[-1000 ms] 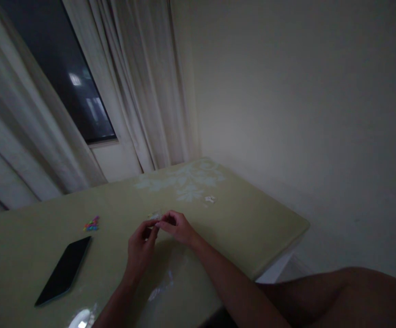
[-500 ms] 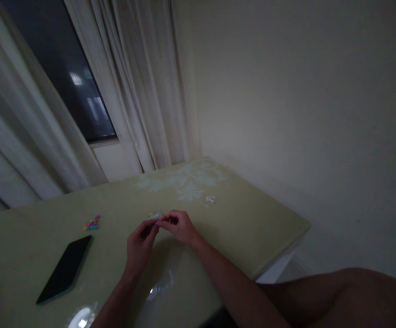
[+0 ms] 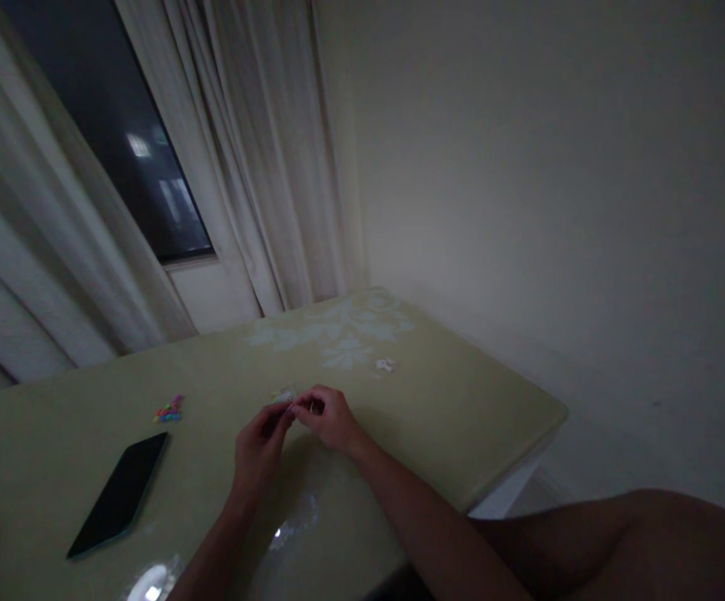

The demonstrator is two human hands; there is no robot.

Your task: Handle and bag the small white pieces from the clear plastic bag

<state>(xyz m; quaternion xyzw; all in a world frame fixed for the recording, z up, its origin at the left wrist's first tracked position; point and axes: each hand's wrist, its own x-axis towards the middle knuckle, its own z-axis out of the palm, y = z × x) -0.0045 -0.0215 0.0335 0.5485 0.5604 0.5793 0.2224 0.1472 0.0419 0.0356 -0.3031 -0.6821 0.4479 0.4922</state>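
My left hand [image 3: 260, 441] and my right hand [image 3: 329, 417] meet fingertip to fingertip above the table. Both are closed in a pinch around something tiny, perhaps pinkish, too small and dark to name. Just behind the fingers lies a small clear packet [image 3: 284, 393] with pale bits, partly covered by the hands. To the left is a little heap of brightly coloured small pieces [image 3: 169, 409]. Farther back on the right sit some small white pieces [image 3: 385, 366].
A dark tablet or large phone [image 3: 119, 494] lies on the left of the green-covered table [image 3: 462, 417]. Clear crinkled plastic [image 3: 293, 524] lies in front of my arms. A shiny white round reflection or object [image 3: 151, 582] shows at the bottom. Curtains [image 3: 262, 150] and a wall stand behind.
Both hands have stayed pinched together in nearly the same place. The fingers have shifted only very slightly; the things on the table have not moved.
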